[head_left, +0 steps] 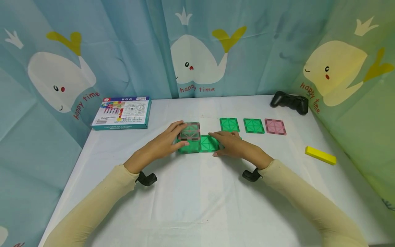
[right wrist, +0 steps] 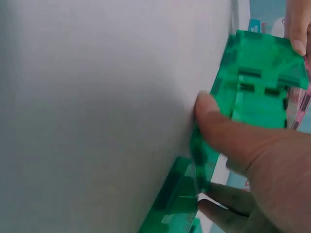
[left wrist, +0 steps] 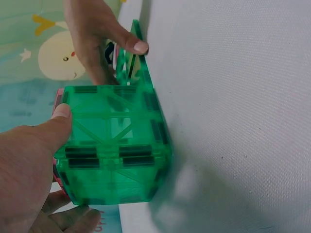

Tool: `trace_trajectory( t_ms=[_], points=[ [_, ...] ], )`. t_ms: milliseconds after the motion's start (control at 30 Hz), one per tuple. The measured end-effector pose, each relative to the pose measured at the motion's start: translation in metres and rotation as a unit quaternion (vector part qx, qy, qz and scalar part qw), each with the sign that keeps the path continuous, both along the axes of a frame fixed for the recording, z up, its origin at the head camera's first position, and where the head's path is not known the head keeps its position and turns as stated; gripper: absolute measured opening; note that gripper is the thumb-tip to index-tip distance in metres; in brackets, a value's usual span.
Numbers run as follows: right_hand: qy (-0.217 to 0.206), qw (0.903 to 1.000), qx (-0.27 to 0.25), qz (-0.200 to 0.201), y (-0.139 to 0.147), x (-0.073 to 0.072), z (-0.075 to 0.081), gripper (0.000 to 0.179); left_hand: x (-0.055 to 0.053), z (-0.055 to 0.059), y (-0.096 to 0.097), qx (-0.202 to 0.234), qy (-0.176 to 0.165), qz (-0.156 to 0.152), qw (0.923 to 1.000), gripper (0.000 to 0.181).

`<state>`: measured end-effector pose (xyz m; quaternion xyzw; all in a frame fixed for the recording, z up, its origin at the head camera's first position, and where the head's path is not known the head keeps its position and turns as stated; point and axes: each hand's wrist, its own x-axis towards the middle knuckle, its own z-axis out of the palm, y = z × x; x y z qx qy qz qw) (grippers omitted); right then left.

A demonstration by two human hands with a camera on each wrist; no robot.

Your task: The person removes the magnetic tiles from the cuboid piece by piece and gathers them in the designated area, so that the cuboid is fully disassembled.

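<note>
A small box of green magnetic tiles [head_left: 189, 148] stands on the table, with a pink magnetic tile [head_left: 192, 127] on its top. My left hand [head_left: 168, 140] grips this box from its left side, thumb at the near top edge and fingers toward the far side. Against the box's right side lies a green magnetic tile [head_left: 209, 144]. My right hand [head_left: 232, 144] pinches that tile by its right part, with the thumb along the near edge. Another green tile [right wrist: 170, 206] is partly hidden under the right hand.
Behind the right hand lie two loose green tiles [head_left: 229, 125] [head_left: 254, 126] and a pink tile [head_left: 275, 126]. A yellow bar [head_left: 320, 155] and a black game controller [head_left: 289, 102] are at the right. A flat cardboard box [head_left: 121, 113] lies at the back left, before the curtain [head_left: 148, 51].
</note>
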<state>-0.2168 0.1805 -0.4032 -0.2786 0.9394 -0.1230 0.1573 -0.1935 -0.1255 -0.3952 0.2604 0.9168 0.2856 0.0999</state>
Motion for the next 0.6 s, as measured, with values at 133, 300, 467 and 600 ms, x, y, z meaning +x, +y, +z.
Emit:
trace_trajectory(
  t_ms=[133,300,467,600],
  points=[
    [0.003,0.9999,0.014,0.001,-0.005,0.001,0.001,0.089,0.000,0.000,0.000,0.001,0.001,-0.002,1.0000,0.079],
    [0.021,0.9998,0.005,0.001,-0.004,0.002,0.001,0.094,0.001,0.001,0.000,-0.001,0.000,0.002,1.0000,0.079],
    [0.061,0.9980,-0.015,0.005,-0.003,0.005,-0.001,0.096,0.000,0.001,0.000,-0.002,0.001,0.000,1.0000,0.079],
    [0.098,0.9947,-0.029,0.015,0.003,0.012,0.003,0.089,0.000,0.001,0.001,-0.006,0.001,-0.001,1.0000,0.079]
  ],
)
